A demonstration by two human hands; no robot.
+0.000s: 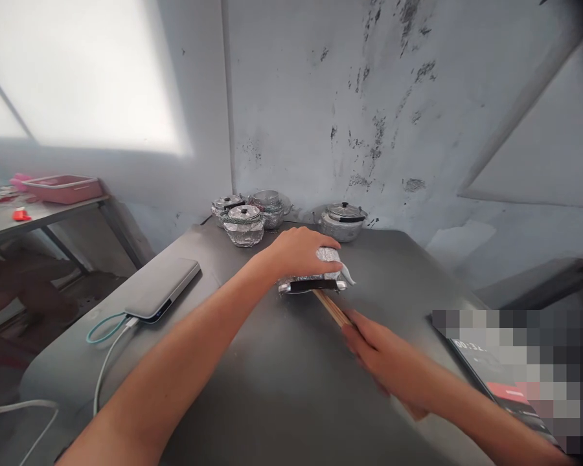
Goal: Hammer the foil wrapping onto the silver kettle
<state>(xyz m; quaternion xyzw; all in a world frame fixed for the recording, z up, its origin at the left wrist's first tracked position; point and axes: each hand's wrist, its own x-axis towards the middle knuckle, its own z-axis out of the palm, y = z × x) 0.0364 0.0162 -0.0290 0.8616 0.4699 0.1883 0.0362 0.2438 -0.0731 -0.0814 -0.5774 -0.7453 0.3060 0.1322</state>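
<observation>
A small silver metal pot (328,257) with a black-grip handle (313,285) lies on the grey table, partly covered by my left hand (305,251). The fingers of that hand are wrapped over the pot. A pale strip (348,274) sticks out at its right side. My right hand (369,343) is closed round a bundle of thin wooden sticks (331,307), whose far tips reach the underside of the black-grip handle. Whether the tips touch the pot cannot be made out.
Lidded silver pots (243,226) stand at the back left of the table (282,388), another pot (342,223) at the back right. A power bank (165,290) with cables lies left, a partly pixelated device (495,362) right. A pink basket (65,188) sits on a side table.
</observation>
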